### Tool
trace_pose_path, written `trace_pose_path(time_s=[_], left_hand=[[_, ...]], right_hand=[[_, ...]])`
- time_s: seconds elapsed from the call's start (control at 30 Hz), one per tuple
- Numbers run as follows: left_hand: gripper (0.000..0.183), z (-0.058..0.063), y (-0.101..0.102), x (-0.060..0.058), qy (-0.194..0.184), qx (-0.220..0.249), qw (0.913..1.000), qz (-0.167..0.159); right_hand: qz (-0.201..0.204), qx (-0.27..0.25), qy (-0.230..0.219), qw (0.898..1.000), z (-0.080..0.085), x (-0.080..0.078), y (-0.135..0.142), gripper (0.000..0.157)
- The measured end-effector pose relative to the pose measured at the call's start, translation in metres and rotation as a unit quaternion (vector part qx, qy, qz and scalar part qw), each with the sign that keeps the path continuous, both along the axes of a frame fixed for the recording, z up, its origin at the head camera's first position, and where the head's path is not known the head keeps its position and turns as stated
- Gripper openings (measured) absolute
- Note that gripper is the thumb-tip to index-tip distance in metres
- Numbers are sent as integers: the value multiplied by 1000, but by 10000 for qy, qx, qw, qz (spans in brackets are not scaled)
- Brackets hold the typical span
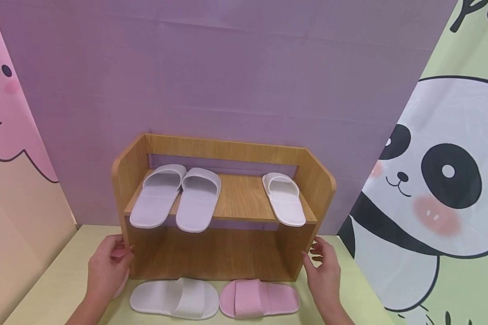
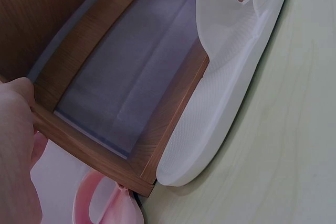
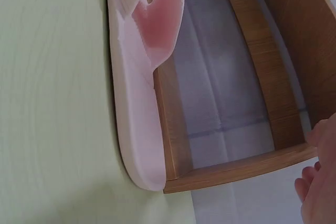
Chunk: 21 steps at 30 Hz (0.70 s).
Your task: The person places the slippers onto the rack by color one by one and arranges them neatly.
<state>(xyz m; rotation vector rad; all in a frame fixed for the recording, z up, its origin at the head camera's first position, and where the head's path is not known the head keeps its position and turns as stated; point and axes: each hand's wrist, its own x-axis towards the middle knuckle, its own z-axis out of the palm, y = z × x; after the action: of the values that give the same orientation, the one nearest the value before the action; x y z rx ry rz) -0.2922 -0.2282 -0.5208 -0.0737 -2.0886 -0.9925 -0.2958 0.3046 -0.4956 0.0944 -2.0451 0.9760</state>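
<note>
A small wooden shoe rack (image 1: 236, 197) stands on the table. My left hand (image 1: 107, 266) grips the front edge of its left side panel, thumb toward the front. At the right side panel my right hand (image 1: 324, 271) pinches the edge between thumb and fingers; the right wrist view shows the thumb against the wood. On the upper shelf sit two pale lilac slippers (image 1: 156, 205) (image 1: 195, 207) at the left and a smaller white slipper (image 1: 286, 205) at the right. A white slipper (image 1: 154, 298) and a pink slipper (image 1: 282, 298) lie sideways before the rack.
Another pink slipper (image 2: 123, 211) lies outside the rack's left panel, mostly hidden by my left hand in the head view. The pale table (image 1: 69, 257) extends to both sides. Behind stands a purple backdrop (image 1: 236, 76), with a panda-printed panel (image 1: 439, 230) at the right.
</note>
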Motion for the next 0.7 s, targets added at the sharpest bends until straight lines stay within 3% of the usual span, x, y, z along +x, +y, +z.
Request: trace_pose_path(time_s=[0.27, 0.7], left_hand=[[38, 0, 0, 1, 16, 14, 10000, -1], [38, 2, 0, 1, -45, 62, 9999, -78]], right_hand=[[-46, -299, -228, 9993, -4, -7, -5, 47], [-20, -237, 255, 9994, -11, -16, -4, 40]])
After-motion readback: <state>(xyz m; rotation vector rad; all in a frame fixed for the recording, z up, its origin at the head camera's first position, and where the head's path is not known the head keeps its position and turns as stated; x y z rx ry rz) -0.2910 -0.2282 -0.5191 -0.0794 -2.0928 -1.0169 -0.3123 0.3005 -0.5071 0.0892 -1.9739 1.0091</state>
